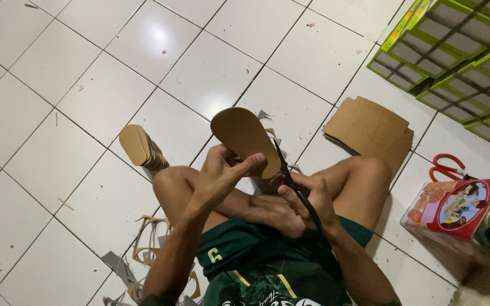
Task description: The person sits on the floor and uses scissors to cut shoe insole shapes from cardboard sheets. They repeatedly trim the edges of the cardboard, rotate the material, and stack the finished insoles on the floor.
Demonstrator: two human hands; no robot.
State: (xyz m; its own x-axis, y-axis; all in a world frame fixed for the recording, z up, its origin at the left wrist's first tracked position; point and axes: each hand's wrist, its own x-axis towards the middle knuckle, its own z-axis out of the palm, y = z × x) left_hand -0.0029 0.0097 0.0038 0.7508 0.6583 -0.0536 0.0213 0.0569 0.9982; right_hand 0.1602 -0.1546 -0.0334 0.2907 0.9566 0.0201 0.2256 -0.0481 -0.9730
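My left hand point(222, 173) grips a brown sole-shaped piece of cardboard point(242, 133), held up over my crossed legs. My right hand point(307, 198) is closed on black scissors point(290, 178), whose blades meet the right edge of the cardboard piece. I sit on a white tiled floor in green shorts.
A stack of cut sole-shaped pieces point(140, 147) lies left of my knee. Flat cardboard sheets point(372, 133) lie to the right. Red-handled scissors point(446, 167) rest beside a red tin point(455, 207). Green-framed trays point(455, 62) sit at top right. Cardboard offcuts point(151, 241) litter the floor.
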